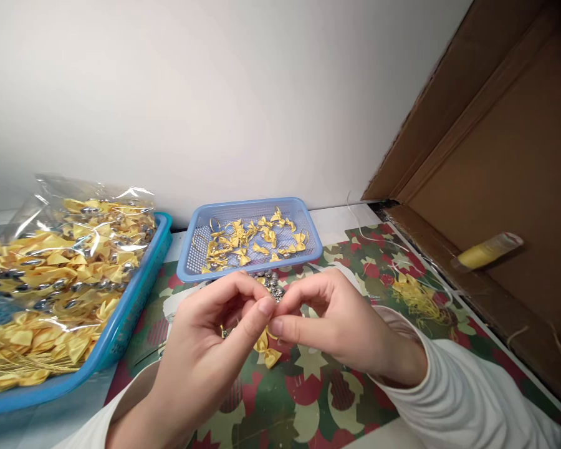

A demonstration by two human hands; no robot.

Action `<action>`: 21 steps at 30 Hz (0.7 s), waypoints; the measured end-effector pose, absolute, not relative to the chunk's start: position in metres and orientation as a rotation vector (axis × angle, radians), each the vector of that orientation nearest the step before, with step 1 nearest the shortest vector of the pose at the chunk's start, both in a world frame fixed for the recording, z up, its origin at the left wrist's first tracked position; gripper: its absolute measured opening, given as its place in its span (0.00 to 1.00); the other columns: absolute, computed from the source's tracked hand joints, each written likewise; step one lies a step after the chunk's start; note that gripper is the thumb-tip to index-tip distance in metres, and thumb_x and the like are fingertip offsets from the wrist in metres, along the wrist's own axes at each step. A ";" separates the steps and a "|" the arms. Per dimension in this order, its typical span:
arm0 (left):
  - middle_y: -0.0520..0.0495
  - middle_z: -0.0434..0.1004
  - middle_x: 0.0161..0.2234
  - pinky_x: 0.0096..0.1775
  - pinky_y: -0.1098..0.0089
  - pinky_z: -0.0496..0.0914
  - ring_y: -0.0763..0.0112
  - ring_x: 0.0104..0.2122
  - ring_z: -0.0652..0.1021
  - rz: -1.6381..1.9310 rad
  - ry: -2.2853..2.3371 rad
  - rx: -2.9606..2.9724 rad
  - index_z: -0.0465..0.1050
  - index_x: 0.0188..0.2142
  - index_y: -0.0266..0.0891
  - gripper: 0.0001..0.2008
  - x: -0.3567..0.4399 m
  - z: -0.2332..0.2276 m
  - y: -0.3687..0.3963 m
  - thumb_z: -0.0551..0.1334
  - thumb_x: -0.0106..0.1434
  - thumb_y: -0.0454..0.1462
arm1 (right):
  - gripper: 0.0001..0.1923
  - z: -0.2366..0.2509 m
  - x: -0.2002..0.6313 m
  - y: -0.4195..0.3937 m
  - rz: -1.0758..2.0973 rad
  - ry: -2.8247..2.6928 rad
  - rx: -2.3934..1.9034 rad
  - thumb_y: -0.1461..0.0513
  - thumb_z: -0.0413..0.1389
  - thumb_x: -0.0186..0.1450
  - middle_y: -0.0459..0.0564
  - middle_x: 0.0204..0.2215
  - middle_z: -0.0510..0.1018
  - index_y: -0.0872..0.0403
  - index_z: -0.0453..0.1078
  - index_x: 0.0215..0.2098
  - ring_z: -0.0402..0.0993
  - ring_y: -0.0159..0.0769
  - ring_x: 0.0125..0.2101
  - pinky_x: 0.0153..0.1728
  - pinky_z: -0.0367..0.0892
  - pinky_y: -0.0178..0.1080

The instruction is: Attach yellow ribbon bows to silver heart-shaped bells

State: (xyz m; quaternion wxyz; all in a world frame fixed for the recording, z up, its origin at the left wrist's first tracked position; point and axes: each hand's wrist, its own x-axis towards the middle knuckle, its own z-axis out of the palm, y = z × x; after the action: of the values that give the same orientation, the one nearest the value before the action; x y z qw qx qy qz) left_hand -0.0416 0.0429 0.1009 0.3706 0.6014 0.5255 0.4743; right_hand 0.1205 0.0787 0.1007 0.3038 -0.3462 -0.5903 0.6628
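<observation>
In the middle of the view, my left hand [219,337] and my right hand [327,321] meet fingertip to fingertip, both in a pinch. A yellow ribbon bow [267,350] hangs just under the joined fingers, which grip its upper part. The exact spot between the fingertips is too small and covered to make out. Right behind the fingers lies a small heap of silver bells [273,285], partly hidden by my hands.
A blue mesh basket [187,265] with several yellow bows on cords stands at the back. To the left, a larger blue basket [140,305] carries clear bags of bows with bells. Yellow thread [416,298] lies at right, near a cardboard wall [505,168] bearing a yellow tube [484,252].
</observation>
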 end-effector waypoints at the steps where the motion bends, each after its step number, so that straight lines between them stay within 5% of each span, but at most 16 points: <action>1: 0.51 0.67 0.21 0.23 0.75 0.65 0.74 0.22 0.69 1.217 1.343 1.553 0.70 0.24 0.40 0.11 -0.042 0.101 0.044 0.61 0.61 0.41 | 0.12 0.101 0.121 0.079 1.740 -1.588 -0.924 0.55 0.66 0.55 0.48 0.23 0.79 0.57 0.78 0.27 0.72 0.31 0.26 0.29 0.69 0.35; 9: 0.47 0.72 0.42 0.44 0.70 0.70 0.65 0.46 0.72 1.472 1.343 1.416 0.72 0.25 0.42 0.11 -0.051 0.108 0.048 0.64 0.60 0.44 | 0.04 0.108 0.129 0.085 1.484 -1.903 -1.034 0.62 0.63 0.56 0.49 0.25 0.80 0.56 0.79 0.27 0.74 0.31 0.28 0.30 0.69 0.34; 15: 0.50 0.73 0.38 0.40 0.76 0.70 0.72 0.40 0.73 1.657 1.257 1.057 0.77 0.32 0.45 0.05 -0.063 0.126 0.038 0.64 0.61 0.41 | 0.05 0.120 0.148 0.087 1.229 -2.160 -1.049 0.64 0.59 0.57 0.48 0.24 0.80 0.55 0.78 0.27 0.73 0.30 0.27 0.28 0.66 0.32; 21: 0.52 0.73 0.32 0.36 0.76 0.75 0.76 0.33 0.74 1.812 1.198 0.738 0.75 0.28 0.42 0.11 -0.084 0.137 -0.002 0.57 0.66 0.35 | 0.08 0.130 0.163 0.075 0.999 -2.404 -1.069 0.65 0.56 0.56 0.47 0.21 0.78 0.56 0.78 0.25 0.69 0.28 0.22 0.23 0.60 0.31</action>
State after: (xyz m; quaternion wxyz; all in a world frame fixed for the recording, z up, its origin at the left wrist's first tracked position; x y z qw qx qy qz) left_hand -0.0843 -0.0019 0.1375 0.4111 0.2932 0.4759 0.7201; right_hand 0.1634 0.0746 0.1298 0.1628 -0.3748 -0.8428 0.3502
